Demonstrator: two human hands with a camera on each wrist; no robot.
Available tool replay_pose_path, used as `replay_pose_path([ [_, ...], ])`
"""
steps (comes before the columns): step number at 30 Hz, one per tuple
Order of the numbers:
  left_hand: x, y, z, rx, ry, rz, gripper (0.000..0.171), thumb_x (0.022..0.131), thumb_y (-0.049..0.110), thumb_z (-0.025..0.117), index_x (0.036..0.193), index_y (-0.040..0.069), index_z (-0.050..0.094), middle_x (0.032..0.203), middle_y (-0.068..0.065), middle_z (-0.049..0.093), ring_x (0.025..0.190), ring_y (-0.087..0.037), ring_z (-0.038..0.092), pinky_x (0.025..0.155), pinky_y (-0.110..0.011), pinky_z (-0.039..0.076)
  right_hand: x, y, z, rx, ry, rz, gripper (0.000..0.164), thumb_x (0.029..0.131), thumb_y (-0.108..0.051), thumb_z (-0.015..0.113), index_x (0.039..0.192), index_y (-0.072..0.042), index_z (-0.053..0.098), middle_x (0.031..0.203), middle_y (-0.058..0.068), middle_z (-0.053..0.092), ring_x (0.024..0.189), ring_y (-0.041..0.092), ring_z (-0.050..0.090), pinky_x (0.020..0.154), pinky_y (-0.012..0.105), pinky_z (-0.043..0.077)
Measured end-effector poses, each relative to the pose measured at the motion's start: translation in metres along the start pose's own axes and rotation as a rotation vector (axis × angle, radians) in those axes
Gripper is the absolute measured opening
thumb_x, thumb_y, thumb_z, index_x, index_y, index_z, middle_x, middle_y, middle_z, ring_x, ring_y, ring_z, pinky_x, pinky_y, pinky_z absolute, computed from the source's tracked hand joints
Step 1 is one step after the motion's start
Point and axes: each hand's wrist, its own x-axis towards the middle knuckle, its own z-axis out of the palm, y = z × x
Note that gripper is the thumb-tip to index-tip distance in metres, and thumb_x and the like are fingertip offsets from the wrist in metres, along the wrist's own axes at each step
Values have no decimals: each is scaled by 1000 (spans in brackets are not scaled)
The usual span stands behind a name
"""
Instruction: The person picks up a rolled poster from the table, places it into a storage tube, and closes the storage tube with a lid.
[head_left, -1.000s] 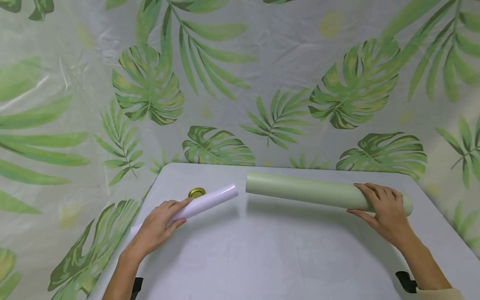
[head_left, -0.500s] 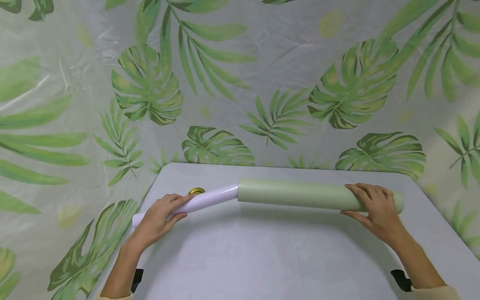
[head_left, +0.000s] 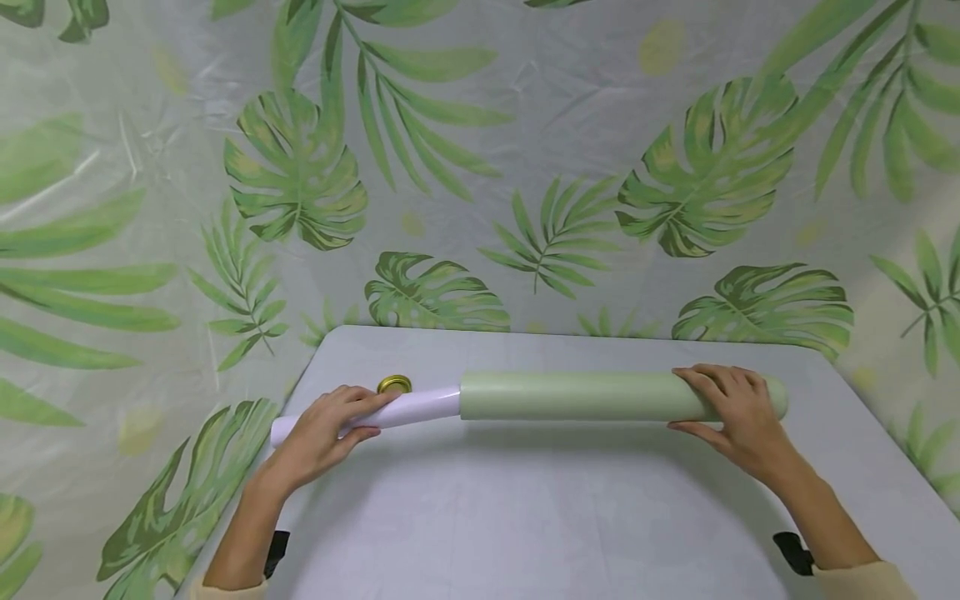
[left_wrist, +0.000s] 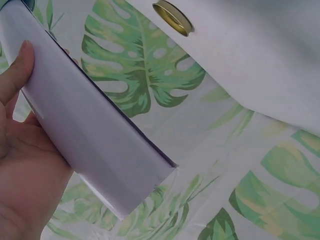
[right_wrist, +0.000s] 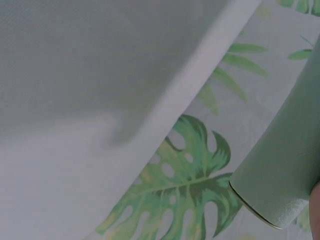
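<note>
Head view: gripping a glossy lilac paper-like tube point(head_left: 427, 405) with left hand point(head_left: 322, 435), a wider pale-green card-like cylinder point(head_left: 566, 397) with right hand point(head_left: 738, 423), meeting between hands; likely light, stiff, slippery; hold mid-length, gently.

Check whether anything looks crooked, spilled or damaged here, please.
Slightly askew: the glossy, pale lavender tube in the left hand slopes where it meets the thicker pale green cylinder in the right hand, so they don't line up straight. No spill or damage shows.
</note>
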Motion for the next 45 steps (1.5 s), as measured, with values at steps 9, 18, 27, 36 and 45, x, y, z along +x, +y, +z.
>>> replay_pose_path([
  [9, 7, 8, 2, -17, -15, 33, 56, 84, 12, 83, 138, 19, 68, 117, 0, 73, 108, -25, 69, 88, -50, 53, 7, -6, 8, 29, -31, -16, 83, 92, -79, 47, 136, -11, 64, 123, 20, 62, 113, 42, 55, 98, 66, 34],
  [18, 14, 13, 5, -19, -10, 79, 57, 83, 13, 84, 137, 23, 70, 117, 2, 73, 107, -22, 68, 87, -45, 53, 14, -16, 15, 61, -49, -33, 80, 92, -77, 47, 137, -13, 64, 123, 18, 62, 115, 40, 55, 99, 65, 34],
  [27, 19, 16, 9, -25, -26, 91, 57, 84, 16, 84, 138, 24, 69, 118, 3, 72, 104, -18, 67, 86, -42, 52, 19, -23, 18, 59, -23, -64, 78, 93, -75, 49, 137, -12, 64, 123, 18, 63, 112, 41, 57, 97, 64, 35],
  [36, 19, 17, 10, -39, -41, 94, 59, 83, 15, 85, 139, 23, 68, 121, 2, 72, 108, -19, 67, 88, -44, 53, 18, -24, 20, 49, -25, -55, 80, 93, -76, 49, 136, -11, 65, 123, 18, 63, 114, 40, 57, 100, 63, 34],
  [45, 17, 20, 10, -51, -44, 73, 69, 81, 12, 88, 145, 18, 62, 131, -6, 71, 116, -23, 67, 91, -48, 53, 19, -25, 20, 29, -6, -62, 79, 94, -76, 49, 136, -11, 64, 124, 18, 62, 115, 40, 56, 101, 65, 34],
])
